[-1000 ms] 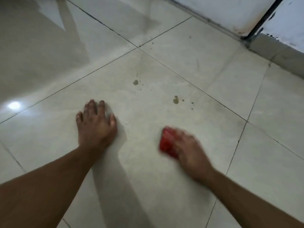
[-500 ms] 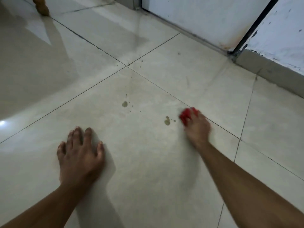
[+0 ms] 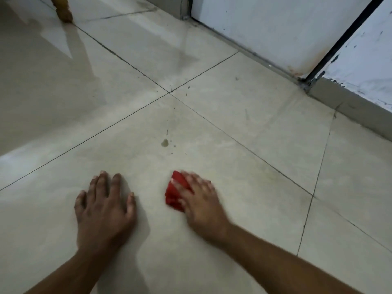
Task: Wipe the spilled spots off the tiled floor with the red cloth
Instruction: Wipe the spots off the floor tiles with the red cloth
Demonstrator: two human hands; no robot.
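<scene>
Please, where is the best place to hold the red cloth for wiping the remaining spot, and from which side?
Probably from above: the red cloth lies bunched flat on the floor, so the right hand presses its top with spread fingers, leaving the far edge free toward the spot.

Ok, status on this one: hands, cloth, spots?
Left hand flat on the tile, open. Right hand pressing the red cloth down, blurred. One spot unwiped beyond the cloth. Nothing between them.
</scene>
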